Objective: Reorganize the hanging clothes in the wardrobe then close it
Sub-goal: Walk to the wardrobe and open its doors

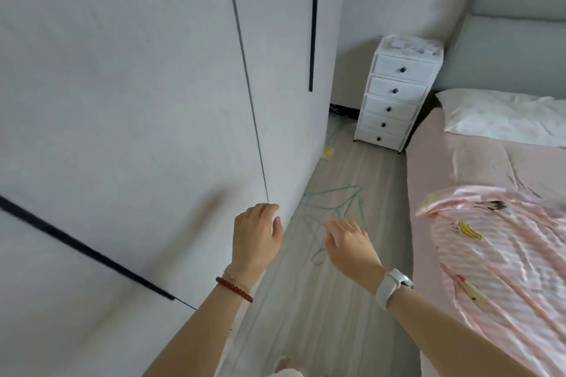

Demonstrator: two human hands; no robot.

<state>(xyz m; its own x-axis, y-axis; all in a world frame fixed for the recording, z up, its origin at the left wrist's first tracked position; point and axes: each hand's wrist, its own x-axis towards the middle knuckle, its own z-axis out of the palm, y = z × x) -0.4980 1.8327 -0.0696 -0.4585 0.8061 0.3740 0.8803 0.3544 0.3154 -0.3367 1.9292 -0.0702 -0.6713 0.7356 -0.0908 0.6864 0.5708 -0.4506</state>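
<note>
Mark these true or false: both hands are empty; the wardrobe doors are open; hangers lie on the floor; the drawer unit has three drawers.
1. Both hands hold nothing: true. The left hand and right hand are bare.
2. Wardrobe doors open: false. The wardrobe doors look shut.
3. Hangers on the floor: true. Wire hangers lie there.
4. Three drawers: false. The white drawer unit has five.

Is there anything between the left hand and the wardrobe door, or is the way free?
Nothing visible stands between them. The left hand is right at the lower edge of the white wardrobe door, holding nothing. The right hand hovers open over the thin hangers lying on the floor beside the wardrobe.
</note>
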